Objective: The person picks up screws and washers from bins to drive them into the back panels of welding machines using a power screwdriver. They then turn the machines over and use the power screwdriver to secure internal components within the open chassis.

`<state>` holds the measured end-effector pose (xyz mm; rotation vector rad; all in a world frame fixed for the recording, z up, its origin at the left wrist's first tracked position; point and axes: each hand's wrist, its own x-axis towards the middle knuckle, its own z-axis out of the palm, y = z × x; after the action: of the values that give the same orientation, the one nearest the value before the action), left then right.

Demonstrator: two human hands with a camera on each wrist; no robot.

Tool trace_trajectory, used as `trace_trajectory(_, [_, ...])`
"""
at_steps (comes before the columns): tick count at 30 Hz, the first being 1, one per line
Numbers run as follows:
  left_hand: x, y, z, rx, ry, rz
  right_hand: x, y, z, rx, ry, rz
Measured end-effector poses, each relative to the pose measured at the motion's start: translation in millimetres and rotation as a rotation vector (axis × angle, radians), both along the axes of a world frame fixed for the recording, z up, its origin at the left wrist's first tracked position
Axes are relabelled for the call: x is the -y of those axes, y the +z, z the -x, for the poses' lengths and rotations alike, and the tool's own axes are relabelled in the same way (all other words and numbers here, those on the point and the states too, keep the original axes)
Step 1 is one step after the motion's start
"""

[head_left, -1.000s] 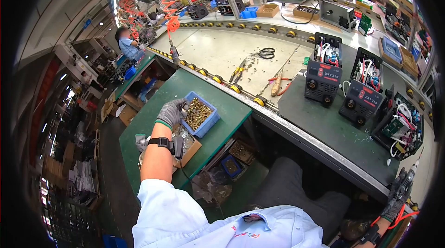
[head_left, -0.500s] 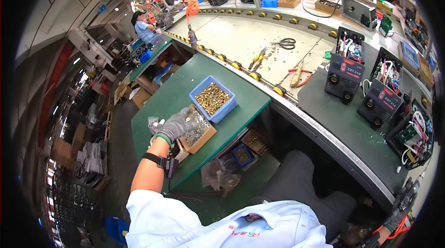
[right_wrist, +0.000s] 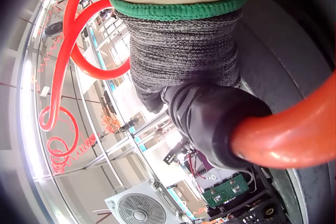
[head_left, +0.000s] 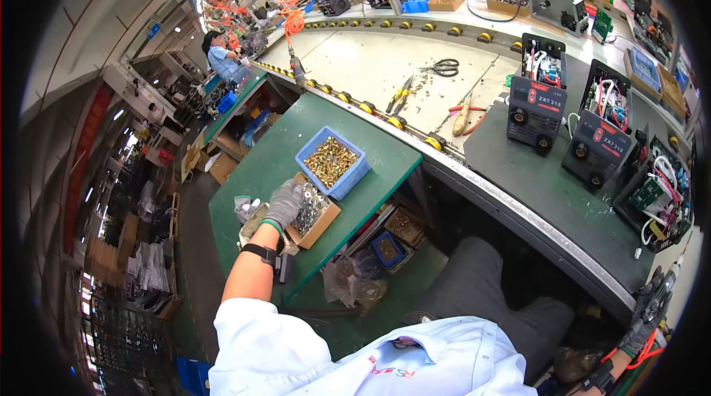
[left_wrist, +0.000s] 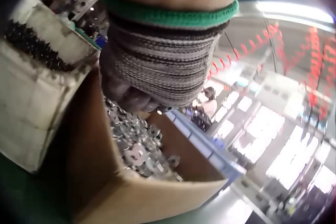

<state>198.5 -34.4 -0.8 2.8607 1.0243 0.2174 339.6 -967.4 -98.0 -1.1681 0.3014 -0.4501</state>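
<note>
My gloved left hand (head_left: 284,205) reaches down into a small cardboard box (head_left: 320,227) of metal washers (left_wrist: 137,148). In the left wrist view the fingers of that hand (left_wrist: 157,66) bend down at the washers, their tips hidden, so whether they pinch any cannot be told. Just behind the box sits a blue bin (head_left: 351,183) full of brass-coloured fasteners (head_left: 331,160). At the far right my gloved right hand (head_left: 641,316) grips a powered driver (head_left: 672,277). The right wrist view shows this hand (right_wrist: 184,50) round the tool's black end (right_wrist: 212,124), with an orange hose attached.
Black ZX7315 units (head_left: 535,116) with exposed wiring stand on the right bench. Scissors (head_left: 445,67), yellow-handled pliers (head_left: 400,96) and a wooden-handled tool (head_left: 462,116) lie beyond the roller rail. A white box of dark screws (left_wrist: 39,85) adjoins the cardboard box.
My left hand has moved from the blue bin's near edge to the cardboard box, and its fingers now reach in among the washers. My right hand still grips the driver.
</note>
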Motion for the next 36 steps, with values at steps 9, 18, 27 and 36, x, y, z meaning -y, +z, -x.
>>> trace_trajectory(9, [-10.6, 25.9, 39.0, 1.071, 0.201, 1.544, -1.0, 17.5, -10.8, 0.087, 0.459, -0.391])
trace_trajectory(18, [-21.2, 28.6, 13.4, 1.112, 0.268, 1.473, 24.7, -14.3, -12.0, 0.472, 0.668, -2.033])
trace_trajectory(27, [-13.8, 46.0, 9.2, 0.814, 0.3, 1.111, 23.0, -19.9, -16.7, 0.076, 0.278, -0.118])
trace_trajectory(36, [21.3, 23.4, -22.1, -0.034, 0.05, 0.158, -8.1, 20.9, -10.6, 0.232, 0.483, -0.507])
